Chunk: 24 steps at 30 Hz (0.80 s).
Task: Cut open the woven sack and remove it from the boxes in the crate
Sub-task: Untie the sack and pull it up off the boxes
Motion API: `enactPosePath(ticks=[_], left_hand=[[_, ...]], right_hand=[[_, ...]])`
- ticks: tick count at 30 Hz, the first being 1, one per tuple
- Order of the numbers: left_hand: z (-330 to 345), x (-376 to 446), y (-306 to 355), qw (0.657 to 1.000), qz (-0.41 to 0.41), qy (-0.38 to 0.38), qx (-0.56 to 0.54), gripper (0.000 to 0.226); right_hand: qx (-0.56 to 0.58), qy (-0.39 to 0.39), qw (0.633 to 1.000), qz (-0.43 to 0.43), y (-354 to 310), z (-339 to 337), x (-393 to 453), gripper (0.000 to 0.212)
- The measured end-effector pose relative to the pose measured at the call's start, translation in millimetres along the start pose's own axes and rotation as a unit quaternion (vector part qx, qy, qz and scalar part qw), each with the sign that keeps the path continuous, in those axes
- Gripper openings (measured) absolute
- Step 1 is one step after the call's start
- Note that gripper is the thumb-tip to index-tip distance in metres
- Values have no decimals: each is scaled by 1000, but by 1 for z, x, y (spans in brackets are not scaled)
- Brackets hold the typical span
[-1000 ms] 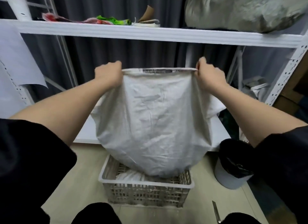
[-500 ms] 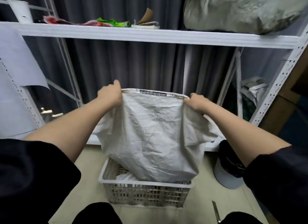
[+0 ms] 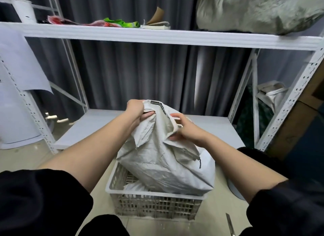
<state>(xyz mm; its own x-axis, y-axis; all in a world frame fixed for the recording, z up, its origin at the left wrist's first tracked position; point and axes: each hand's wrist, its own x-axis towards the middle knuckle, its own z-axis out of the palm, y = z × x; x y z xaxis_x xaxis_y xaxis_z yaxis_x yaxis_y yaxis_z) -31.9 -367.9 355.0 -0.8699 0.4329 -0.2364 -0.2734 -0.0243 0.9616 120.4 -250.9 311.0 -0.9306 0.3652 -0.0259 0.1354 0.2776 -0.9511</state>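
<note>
the woven sack (image 3: pixel 163 158) is bunched above the crate (image 3: pixel 154 199), gripped at its hemmed rim by the left hand (image 3: pixel 138 111) and right hand (image 3: pixel 182 128). it looks light, limp and crinkly; the rim seems the firmest hold.

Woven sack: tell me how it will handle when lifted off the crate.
Probably floppy: the sack creases and sags between the left hand and right hand. Likely light, since it bunches loosely. It may snag on the crate rim.

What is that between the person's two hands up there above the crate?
In the head view, the bunched top of the woven sack fills the gap between the left hand and the right hand; both grip it above the crate.
</note>
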Motion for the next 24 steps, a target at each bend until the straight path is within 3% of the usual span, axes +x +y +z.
enactPosePath(ticks=[2, 4, 6, 8, 11, 13, 16, 19, 21, 22, 24], left_hand=[[6, -4, -4, 997, 29, -34, 64, 30], [8, -8, -5, 991, 43, -52, 112, 17], [3, -15, -5, 983, 98, -47, 150, 22], [-1, -27, -3, 970, 139, -63, 191, 25], [1, -39, 1, 932, 184, -144, 277, 31], [2, -44, 3, 899, 195, -195, 342, 24], [-1, -51, 0, 886, 163, -265, 343, 30], [-9, -48, -10, 891, 166, -280, 316, 14], [-15, -41, -20, 883, 167, -287, 333, 40], [-17, -37, -25, 861, 185, -286, 378, 58], [-17, -32, -35, 779, 265, -252, 510, 86]], right_hand=[[-175, 17, 982, -66, 8, 0, 3, 50], [-287, 23, 954, -85, 15, -1, 8, 56], [-346, 65, 934, -52, 18, 1, 12, 85], [-396, 160, 904, -24, 16, 3, 14, 118], [-435, 191, 880, 0, 21, 3, 22, 129], [-415, 159, 895, 33, 26, 2, 29, 112], [-385, 155, 909, 39, 29, 4, 35, 40], [-385, 158, 909, 20, 30, 2, 35, 22], [-392, 190, 900, -9, 28, -4, 34, 12], [-386, 206, 899, -26, 26, -7, 34, 12], [-366, 211, 904, -69, 20, -11, 30, 12]])
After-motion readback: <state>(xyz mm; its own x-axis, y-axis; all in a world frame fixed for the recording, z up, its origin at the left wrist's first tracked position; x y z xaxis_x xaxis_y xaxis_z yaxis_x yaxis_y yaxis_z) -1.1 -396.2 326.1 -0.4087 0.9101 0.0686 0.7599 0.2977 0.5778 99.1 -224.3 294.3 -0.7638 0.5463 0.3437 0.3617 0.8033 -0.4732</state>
